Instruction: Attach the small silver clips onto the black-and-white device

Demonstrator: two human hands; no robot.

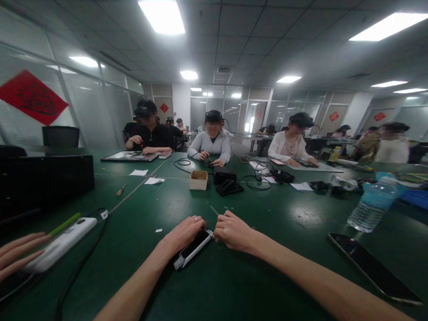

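Two bare forearms [291, 261] reach in from the bottom of the view over a dark green counter [254, 295], their hands almost meeting just below the middle of the view. Between them, slightly left, a slim rectangular device [197, 246] lies on the counter, its long side slanting from eight o'clock to two o'clock.

The left hand [186, 231], with a ring on one finger, curls over the device's far edge, fingers narrowed against it, apparently to keep it from sliding. The right hand [233, 229] is bunched nearly into a fist at the device's two o'clock end, probably so both hands can work at that end; whether it touches the device is unclear. A thin rod [213, 209] pokes out above this fist towards eleven o'clock, seemingly gripped in it.

The device has a dark, smooth face framed by a white casing, with a pale block at its eight o'clock end; finer markings are too small to read.

Seen from the hands, a smartphone [374, 267] lies face up at four o'clock and a water bottle [368, 209] stands at three, both well apart, perhaps to leave working room. At nine o'clock, another person's hand [20, 251] rests by a white power strip [72, 235].
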